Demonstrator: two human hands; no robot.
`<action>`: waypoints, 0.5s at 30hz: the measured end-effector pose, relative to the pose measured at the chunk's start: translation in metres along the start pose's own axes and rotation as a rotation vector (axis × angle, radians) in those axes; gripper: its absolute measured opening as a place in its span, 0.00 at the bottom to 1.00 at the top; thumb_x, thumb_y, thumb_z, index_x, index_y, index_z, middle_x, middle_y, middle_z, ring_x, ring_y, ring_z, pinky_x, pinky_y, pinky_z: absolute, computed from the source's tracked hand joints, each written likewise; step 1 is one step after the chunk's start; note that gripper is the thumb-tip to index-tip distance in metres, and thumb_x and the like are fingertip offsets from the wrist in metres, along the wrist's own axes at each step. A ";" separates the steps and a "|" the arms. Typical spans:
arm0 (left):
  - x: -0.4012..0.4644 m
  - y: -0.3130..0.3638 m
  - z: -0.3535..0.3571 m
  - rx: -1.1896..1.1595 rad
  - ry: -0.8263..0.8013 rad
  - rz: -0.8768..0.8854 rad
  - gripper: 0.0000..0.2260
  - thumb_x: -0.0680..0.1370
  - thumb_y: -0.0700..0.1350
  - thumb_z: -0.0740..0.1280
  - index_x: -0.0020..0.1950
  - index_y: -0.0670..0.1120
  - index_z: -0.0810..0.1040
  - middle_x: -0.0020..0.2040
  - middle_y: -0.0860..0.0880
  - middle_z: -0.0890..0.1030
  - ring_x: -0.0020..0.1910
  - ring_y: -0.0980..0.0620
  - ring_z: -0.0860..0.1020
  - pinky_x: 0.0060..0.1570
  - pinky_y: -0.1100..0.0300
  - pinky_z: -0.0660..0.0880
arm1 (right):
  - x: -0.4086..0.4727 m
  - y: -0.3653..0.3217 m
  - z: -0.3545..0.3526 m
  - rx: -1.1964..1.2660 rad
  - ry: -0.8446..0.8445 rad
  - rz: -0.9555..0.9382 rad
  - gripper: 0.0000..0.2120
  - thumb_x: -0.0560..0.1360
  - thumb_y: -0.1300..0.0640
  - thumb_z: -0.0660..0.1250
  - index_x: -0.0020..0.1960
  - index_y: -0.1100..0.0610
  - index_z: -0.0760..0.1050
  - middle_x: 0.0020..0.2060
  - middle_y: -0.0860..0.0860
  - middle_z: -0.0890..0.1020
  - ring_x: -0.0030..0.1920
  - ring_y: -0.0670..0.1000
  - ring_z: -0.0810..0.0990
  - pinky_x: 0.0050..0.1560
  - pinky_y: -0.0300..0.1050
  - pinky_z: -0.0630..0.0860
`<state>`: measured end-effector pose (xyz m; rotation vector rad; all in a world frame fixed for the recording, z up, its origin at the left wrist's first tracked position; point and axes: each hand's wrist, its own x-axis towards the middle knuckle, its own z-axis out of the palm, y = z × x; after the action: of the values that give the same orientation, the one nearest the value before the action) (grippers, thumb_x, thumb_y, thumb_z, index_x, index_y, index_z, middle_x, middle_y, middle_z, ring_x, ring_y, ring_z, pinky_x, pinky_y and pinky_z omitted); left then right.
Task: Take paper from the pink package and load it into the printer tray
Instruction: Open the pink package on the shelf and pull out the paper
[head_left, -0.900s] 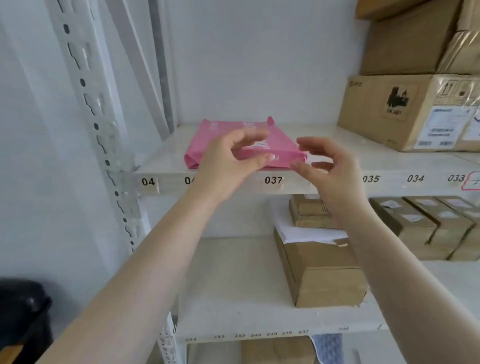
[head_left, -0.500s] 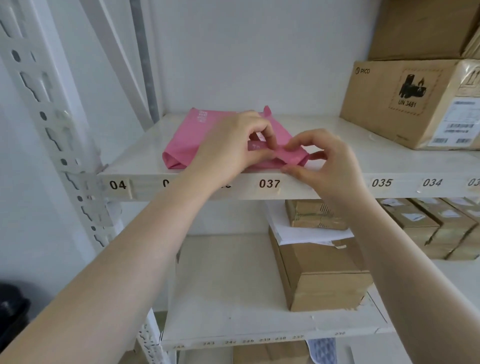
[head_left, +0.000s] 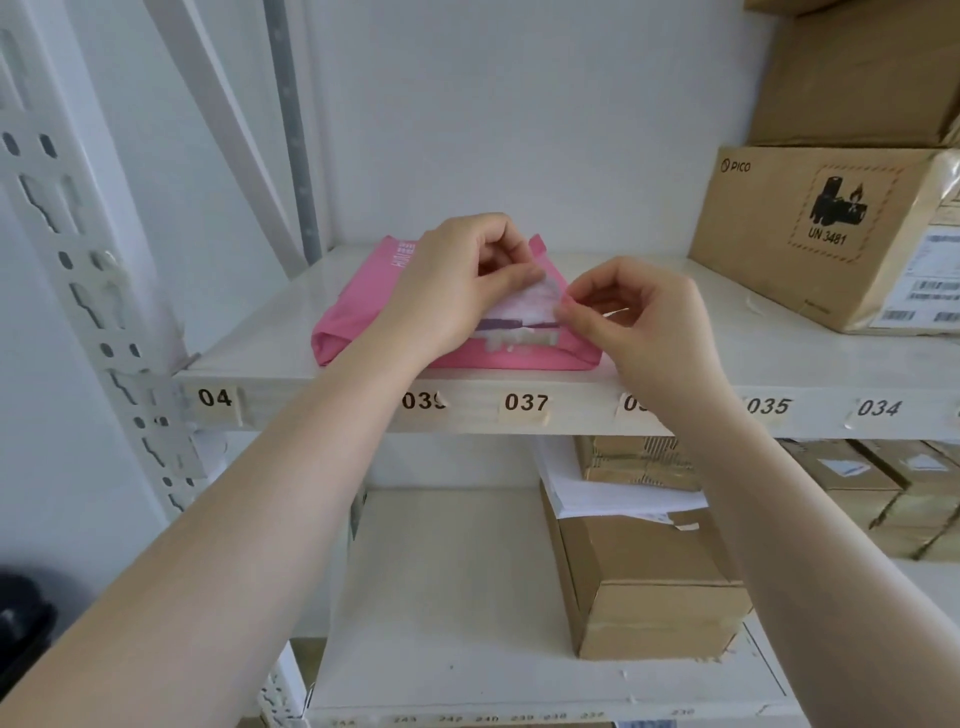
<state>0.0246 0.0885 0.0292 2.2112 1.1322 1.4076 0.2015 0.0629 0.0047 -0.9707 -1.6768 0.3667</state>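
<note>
While both hands pinch the flap — left hand, right hand — pink package at the shelf front edge may tear unevenly or slide off.

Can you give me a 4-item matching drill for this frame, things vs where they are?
Things:
1. pink package
2. PICO box
3. white sheets
4. left hand

Places:
A. lower shelf, on top of a brown box
B. upper shelf, far right
C. upper shelf, above label 037
D. on the package, pinching its flap

Pairs: 1-C, 2-B, 3-A, 4-D
</note>
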 end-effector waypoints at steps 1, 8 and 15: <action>-0.001 0.001 -0.001 -0.014 -0.008 -0.008 0.05 0.73 0.45 0.72 0.42 0.47 0.77 0.32 0.53 0.81 0.28 0.64 0.73 0.31 0.72 0.66 | 0.002 0.002 -0.001 0.048 0.010 0.037 0.04 0.69 0.61 0.74 0.39 0.54 0.80 0.34 0.48 0.83 0.35 0.46 0.81 0.41 0.42 0.77; -0.016 0.006 -0.007 0.162 -0.098 0.128 0.07 0.68 0.53 0.76 0.41 0.54 0.82 0.53 0.55 0.80 0.54 0.55 0.75 0.53 0.61 0.69 | 0.010 0.007 -0.010 0.312 -0.043 0.296 0.03 0.68 0.60 0.75 0.36 0.56 0.83 0.32 0.53 0.85 0.37 0.52 0.81 0.48 0.49 0.79; -0.023 0.005 0.004 0.401 -0.010 0.253 0.07 0.67 0.58 0.75 0.39 0.56 0.82 0.53 0.58 0.79 0.50 0.53 0.73 0.51 0.50 0.72 | 0.010 0.004 -0.010 0.324 -0.050 0.310 0.04 0.69 0.61 0.75 0.36 0.56 0.83 0.31 0.52 0.85 0.36 0.52 0.81 0.48 0.49 0.79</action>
<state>0.0258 0.0687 0.0156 2.7193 1.2584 1.3532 0.2118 0.0706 0.0116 -0.9805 -1.4521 0.8474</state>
